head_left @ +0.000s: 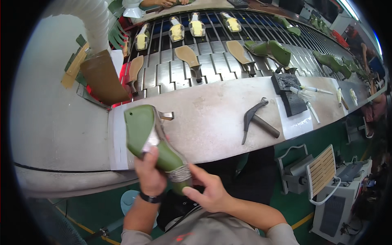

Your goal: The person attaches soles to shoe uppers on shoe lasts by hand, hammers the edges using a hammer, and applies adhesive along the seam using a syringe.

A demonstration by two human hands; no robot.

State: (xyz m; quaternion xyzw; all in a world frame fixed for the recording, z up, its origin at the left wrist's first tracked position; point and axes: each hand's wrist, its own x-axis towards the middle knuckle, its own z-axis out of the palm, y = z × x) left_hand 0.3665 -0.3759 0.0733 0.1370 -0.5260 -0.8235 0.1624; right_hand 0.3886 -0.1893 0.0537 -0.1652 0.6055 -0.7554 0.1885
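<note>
A green shoe last (141, 122) carries a partly built high-heeled sandal, its heel (166, 116) sticking out to the right. A sparkly silver strap (179, 173) runs across the toe end, and a pale patch shows on the last's side. My left hand (151, 173), with a dark band at the wrist, is closed around the middle of the last. At the toe end, my right hand (210, 191) pinches the last beside the strap, thumb and fingers on either side. The sole side is mostly turned from view.
On the pale bench (208, 114) lie a shoemaker's hammer (254, 120), dark foam blocks (290, 96) and brushes (316, 89). Behind, a slatted conveyor (163, 67) bears heeled soles (188, 57), yellow-lined pieces (197, 26) and green lasts (269, 51). Another person's hands (167, 3) show at the top.
</note>
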